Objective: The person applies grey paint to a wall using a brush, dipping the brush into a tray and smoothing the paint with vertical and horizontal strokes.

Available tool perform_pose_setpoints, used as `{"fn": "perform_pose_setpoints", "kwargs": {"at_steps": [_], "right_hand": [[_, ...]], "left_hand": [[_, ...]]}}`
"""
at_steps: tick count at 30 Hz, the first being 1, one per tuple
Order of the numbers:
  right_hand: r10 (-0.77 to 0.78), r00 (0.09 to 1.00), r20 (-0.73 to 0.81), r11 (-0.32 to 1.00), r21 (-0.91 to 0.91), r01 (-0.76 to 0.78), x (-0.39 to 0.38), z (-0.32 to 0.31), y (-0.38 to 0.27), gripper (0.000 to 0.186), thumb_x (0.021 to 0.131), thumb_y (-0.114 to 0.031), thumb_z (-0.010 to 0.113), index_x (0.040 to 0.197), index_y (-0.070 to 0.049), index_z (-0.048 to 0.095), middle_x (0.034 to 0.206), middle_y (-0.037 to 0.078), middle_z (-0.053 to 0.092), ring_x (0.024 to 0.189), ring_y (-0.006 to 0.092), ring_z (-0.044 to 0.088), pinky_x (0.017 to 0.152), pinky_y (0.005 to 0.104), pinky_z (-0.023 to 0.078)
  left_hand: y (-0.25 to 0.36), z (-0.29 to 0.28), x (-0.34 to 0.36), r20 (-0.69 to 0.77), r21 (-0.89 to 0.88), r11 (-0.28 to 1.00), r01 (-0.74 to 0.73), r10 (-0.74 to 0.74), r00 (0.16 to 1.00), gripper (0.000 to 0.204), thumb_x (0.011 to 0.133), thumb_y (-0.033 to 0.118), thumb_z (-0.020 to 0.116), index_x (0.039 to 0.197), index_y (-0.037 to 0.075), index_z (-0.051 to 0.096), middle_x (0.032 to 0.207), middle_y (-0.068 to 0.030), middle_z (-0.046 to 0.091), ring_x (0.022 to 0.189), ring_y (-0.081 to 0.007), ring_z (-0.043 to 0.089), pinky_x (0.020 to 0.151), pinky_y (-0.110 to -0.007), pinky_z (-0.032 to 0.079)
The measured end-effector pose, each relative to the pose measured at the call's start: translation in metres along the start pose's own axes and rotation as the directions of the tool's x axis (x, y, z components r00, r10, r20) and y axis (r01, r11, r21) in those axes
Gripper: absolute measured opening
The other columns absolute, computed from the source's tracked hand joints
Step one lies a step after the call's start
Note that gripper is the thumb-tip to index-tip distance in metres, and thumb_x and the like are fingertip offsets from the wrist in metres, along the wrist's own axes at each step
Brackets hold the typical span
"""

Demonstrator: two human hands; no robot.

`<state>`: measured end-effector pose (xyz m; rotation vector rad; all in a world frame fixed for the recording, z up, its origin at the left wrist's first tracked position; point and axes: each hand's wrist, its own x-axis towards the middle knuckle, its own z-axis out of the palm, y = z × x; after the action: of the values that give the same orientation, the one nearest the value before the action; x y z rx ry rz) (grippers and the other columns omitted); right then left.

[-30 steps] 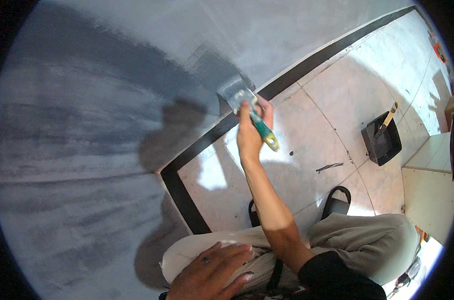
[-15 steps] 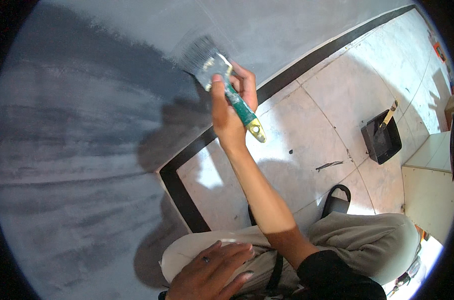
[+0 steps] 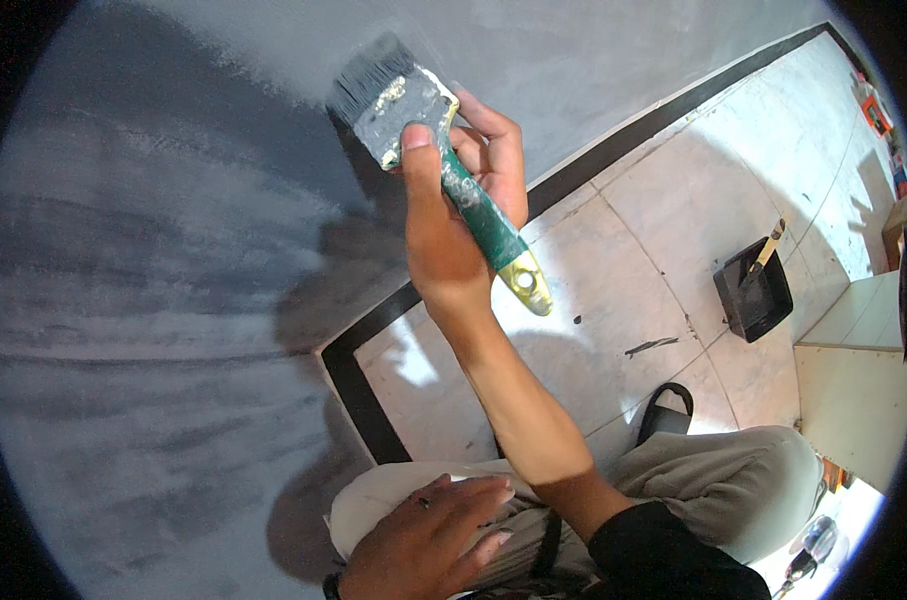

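My right hand is closed round the green and yellow handle of a wide paintbrush, thumb on its paint-spattered metal band. The dark bristles point up and left, against or just in front of the grey-painted wall, where darker patchy paint meets lighter grey at the top. My left hand lies open on my beige-trousered left leg, fingers loosely stretched and holding nothing.
A black paint tray with a wooden-handled tool lies on the tiled floor, near a cream cabinet. A dark band runs along the wall's foot. A black sandal shows beside my leg.
My right hand and brush have moved up and left along the wall from near its foot, appearing larger in the view. My left hand has hardly moved.
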<state>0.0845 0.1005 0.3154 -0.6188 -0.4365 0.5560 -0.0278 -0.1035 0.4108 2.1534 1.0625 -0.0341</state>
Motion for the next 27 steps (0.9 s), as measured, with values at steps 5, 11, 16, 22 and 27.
{"fn": "perform_pose_setpoints", "kwargs": {"at_steps": [5,11,16,22,27], "right_hand": [[0.101,0.992,-0.075,0.962,-0.245,-0.116,-0.01,-0.052,0.05,0.033,0.099,-0.009,0.064,0.126,0.001,0.048,0.089,0.008,0.066,0.077,0.0091,0.062,0.069,0.0228,0.05],[0.214,0.944,-0.249,0.913,-0.293,-0.284,-0.037,-0.074,0.051,0.029,0.1,-0.017,0.066,0.118,0.002,0.052,0.082,0.007,0.067,0.073,0.0098,0.061,0.069,0.0256,0.05],[0.096,0.995,-0.023,0.98,-0.172,-0.099,0.007,0.007,-0.002,0.032,0.099,-0.01,0.064,0.124,0.003,0.048,0.083,0.007,0.065,0.071,0.0075,0.058,0.063,0.0232,0.046],[0.101,0.995,0.002,0.99,-0.098,-0.1,0.0,-0.013,0.025,0.03,0.099,-0.013,0.066,0.121,0.0,0.05,0.09,0.009,0.069,0.078,0.01,0.063,0.071,0.023,0.047],[0.186,0.973,-0.135,0.905,-0.361,-0.223,-0.033,-0.076,0.051,0.026,0.098,-0.012,0.064,0.117,0.0,0.05,0.085,0.006,0.064,0.071,0.0075,0.056,0.06,0.025,0.045]], "left_hand": [[-0.001,-0.001,0.007,-0.041,0.003,0.999,-0.046,0.046,0.998,0.047,0.086,0.009,0.075,0.131,0.006,0.058,0.124,-0.0132,0.065,0.111,-0.0346,0.063,0.094,-0.043,0.051],[-0.004,0.001,0.003,-0.02,-0.013,0.999,-0.034,0.033,0.999,0.046,0.087,0.011,0.073,0.13,0.006,0.057,0.122,-0.0144,0.065,0.111,-0.0347,0.063,0.096,-0.043,0.05],[-0.006,0.004,0.003,-0.009,0.024,0.987,-0.158,0.158,0.987,0.045,0.087,0.012,0.073,0.128,0.005,0.057,0.122,-0.0155,0.064,0.112,-0.0353,0.062,0.098,-0.044,0.05],[-0.008,0.0,0.001,-0.056,0.027,0.987,-0.156,0.157,0.986,0.046,0.086,0.011,0.073,0.129,0.004,0.056,0.122,-0.0155,0.064,0.112,-0.0354,0.062,0.099,-0.044,0.05],[-0.011,-0.002,0.003,-0.052,-0.044,0.981,-0.187,0.185,0.981,0.04,0.087,0.011,0.073,0.124,0.004,0.059,0.12,-0.0174,0.065,0.11,-0.0361,0.063,0.096,-0.045,0.05]]}}
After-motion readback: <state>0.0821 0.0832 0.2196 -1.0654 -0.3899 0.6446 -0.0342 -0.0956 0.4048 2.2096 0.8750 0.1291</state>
